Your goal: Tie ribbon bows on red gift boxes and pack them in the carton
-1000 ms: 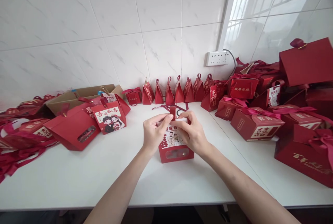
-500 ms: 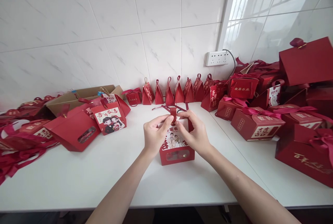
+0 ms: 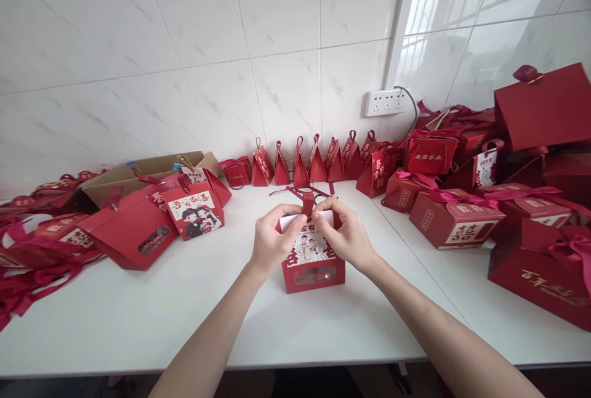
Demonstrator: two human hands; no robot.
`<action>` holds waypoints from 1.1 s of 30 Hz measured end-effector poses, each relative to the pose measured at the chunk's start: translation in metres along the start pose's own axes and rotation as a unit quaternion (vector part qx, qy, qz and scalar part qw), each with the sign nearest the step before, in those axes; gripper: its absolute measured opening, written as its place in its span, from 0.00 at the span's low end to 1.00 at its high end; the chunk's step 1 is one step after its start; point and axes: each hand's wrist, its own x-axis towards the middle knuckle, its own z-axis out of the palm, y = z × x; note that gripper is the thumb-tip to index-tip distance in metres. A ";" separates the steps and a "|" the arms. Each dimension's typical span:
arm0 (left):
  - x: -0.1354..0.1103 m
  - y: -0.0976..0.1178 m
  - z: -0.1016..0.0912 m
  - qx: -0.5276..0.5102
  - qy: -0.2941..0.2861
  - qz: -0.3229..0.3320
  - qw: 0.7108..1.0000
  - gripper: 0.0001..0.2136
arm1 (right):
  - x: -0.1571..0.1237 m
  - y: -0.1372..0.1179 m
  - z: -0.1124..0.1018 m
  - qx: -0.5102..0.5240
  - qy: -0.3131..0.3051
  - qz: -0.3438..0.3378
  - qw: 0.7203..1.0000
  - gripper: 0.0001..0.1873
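The left hand (image 3: 272, 241) and right hand (image 3: 346, 238) each pinch narrowly, thumb against forefinger, on the red ribbon (image 3: 308, 203) at the peak of a red windowed gift box (image 3: 313, 268). The box stands upright on the white tabletop (image 3: 138, 318), mid-front. The work seems to call for even tension from both sides and the top flaps held together, so the box stays square and does not tip

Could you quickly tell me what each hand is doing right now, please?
Left hand: closed, pinching the top of the red gift box.
Right hand: closed, pinching the same top.
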 end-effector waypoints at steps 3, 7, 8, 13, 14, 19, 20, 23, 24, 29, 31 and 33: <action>0.002 -0.002 0.001 -0.008 -0.006 -0.008 1.000 0.07 | 0.002 0.000 -0.001 0.004 -0.008 -0.003 1.000 0.07; 0.004 -0.001 0.001 -0.019 -0.005 -0.018 1.000 0.07 | 0.003 0.003 -0.006 0.043 -0.055 0.023 0.997 0.08; 0.003 -0.001 0.001 -0.030 -0.001 -0.020 0.999 0.07 | 0.003 0.004 -0.009 0.072 -0.072 0.033 0.994 0.07; -0.012 -0.019 -0.003 -0.207 -0.044 -0.074 0.974 0.18 | 0.000 0.016 -0.027 0.189 -0.195 0.097 0.957 0.23; -0.016 -0.026 -0.002 -0.227 -0.065 -0.096 0.967 0.19 | 0.001 0.019 -0.030 0.176 -0.222 0.112 0.953 0.23; -0.022 -0.049 0.004 -0.294 -0.060 -0.198 0.933 0.22 | 0.006 0.028 -0.025 0.183 -0.175 0.204 0.946 0.15; -0.021 -0.051 0.004 -0.317 -0.052 -0.197 0.926 0.24 | 0.007 0.029 -0.023 0.202 -0.129 0.229 0.943 0.15; -0.016 -0.053 0.002 -0.348 -0.083 -0.183 0.916 0.27 | 0.007 0.034 -0.015 0.310 -0.050 0.338 0.887 0.13; -0.015 -0.053 0.001 -0.344 -0.102 -0.171 0.918 0.28 | 0.007 0.036 -0.013 0.355 -0.047 0.366 0.859 0.13; -0.020 -0.046 0.004 -0.214 -0.160 -0.014 0.963 0.32 | 0.001 0.041 -0.002 0.415 -0.047 0.351 0.838 0.10; -0.024 -0.041 0.008 -0.149 -0.165 0.028 0.974 0.33 | -0.002 0.041 0.001 0.382 -0.057 0.319 0.865 0.11; -0.027 -0.036 0.012 -0.107 -0.160 0.047 0.980 0.31 | -0.004 0.039 0.004 0.325 -0.060 0.272 0.904 0.13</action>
